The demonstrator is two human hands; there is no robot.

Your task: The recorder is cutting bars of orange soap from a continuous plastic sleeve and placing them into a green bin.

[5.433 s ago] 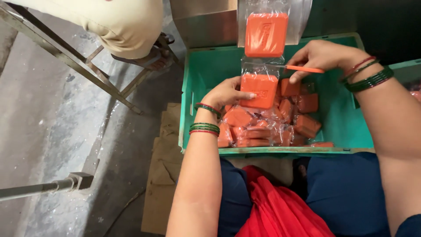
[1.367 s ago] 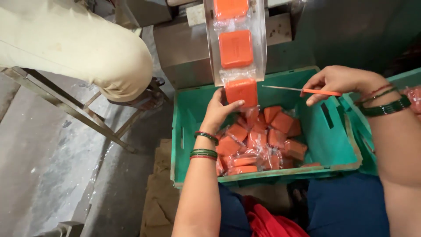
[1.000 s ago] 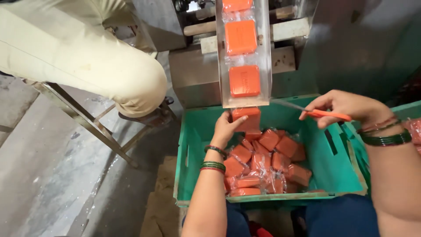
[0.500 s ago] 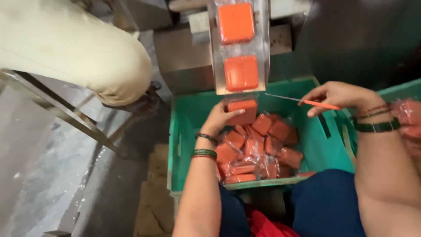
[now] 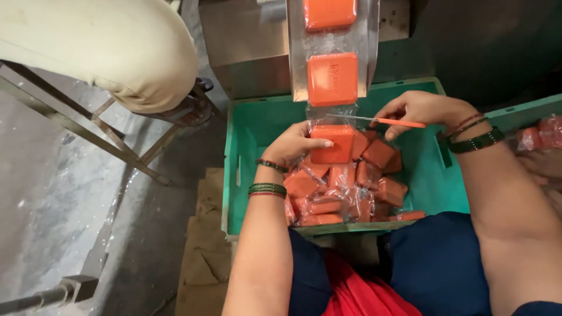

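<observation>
Left hand (image 5: pixel 295 146) pinches the lowest orange soap packet (image 5: pixel 332 144) of the vertical clear strip (image 5: pixel 331 58), over the green crate (image 5: pixel 246 134). Right hand (image 5: pixel 418 111) grips scissors (image 5: pixel 380 121), blade horizontal across the seal just above, nearer the cut.

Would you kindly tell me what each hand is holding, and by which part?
The left hand grips the lowest wrapped orange bar by its left edge. The right hand holds an orange-handled cutting tool by its handle.
</observation>
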